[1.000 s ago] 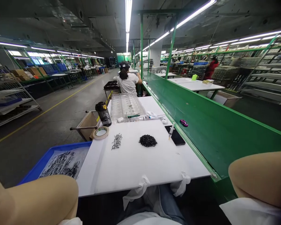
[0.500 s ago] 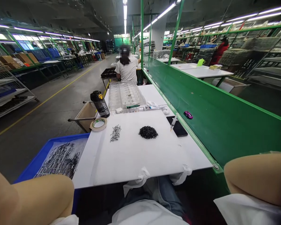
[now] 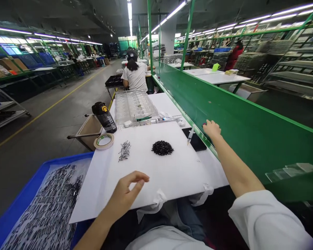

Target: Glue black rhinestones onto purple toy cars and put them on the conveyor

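My left hand (image 3: 127,191) hovers above the front of the white work board (image 3: 151,170), fingers loosely curved, a gap between thumb and forefinger and nothing in it. On the green belt (image 3: 240,128) my right hand (image 3: 212,129) is curled over a small shiny purple object (image 3: 204,124), which is mostly hidden by the fingers. A pile of small black pieces (image 3: 162,148) lies mid-board. Left of it is a loose bunch of thin metal pieces (image 3: 124,151). A syringe (image 3: 190,134) rests by a dark phone (image 3: 197,140) at the board's right edge.
Tape roll (image 3: 103,141) and black bottle (image 3: 104,117) stand at the left edge. Clear plastic trays (image 3: 135,104) lie behind the board. A blue bin (image 3: 45,170) with rows of dark pieces sits low on the left. A person (image 3: 135,74) sits ahead.
Both hands have come into view: the left over the board, the right out to the purple object on the green belt. The camera view has shifted slightly.
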The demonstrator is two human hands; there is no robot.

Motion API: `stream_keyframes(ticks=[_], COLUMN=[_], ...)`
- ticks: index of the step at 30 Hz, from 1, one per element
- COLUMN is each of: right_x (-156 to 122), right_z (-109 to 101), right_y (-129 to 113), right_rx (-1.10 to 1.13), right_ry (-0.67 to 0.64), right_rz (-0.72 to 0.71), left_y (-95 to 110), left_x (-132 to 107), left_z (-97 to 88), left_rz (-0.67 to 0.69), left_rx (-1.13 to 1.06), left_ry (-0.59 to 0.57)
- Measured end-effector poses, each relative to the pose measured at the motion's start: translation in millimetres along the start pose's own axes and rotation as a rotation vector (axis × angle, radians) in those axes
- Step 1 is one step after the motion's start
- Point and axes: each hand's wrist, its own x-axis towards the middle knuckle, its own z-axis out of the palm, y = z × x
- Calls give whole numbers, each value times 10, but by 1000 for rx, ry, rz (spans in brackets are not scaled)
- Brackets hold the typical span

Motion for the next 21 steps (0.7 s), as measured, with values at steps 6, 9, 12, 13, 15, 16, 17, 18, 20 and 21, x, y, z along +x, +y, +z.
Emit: stream_keyframes(ticks=[6,9,12,13,15,16,17,18,20,21], right_x=[106,128,100,82,38,15,-9,-36,-113,-177], right_z=[196,146,91,76,49,33,13,-13,-89,-139], right_y=[312,388,447,463,484,490,496,500,508,508], right_rx=[-349,-434,-468,-471,-459,-444,-420,-387,-291,-229], right_ry=[-106,-121,-176,-195,-223,-230,-233,-232,-217,-199], right_rz=[65,137,278,324,387,404,412,412,372,327], left_y=[-65,-106,-200,-233,-290,-313,-331,-346,-371,-383], left_x=[262,554,732,755,764,754,740,723,687,671], left_z=[135,232,347,372,394,394,391,386,376,372], left_rz=[29,110,165,183,210,221,230,237,240,232], left_rx=[120,196,212,218,227,229,229,226,213,200], left_ry=[-231,-305,-383,-406,-430,-434,-434,-433,-424,-411])
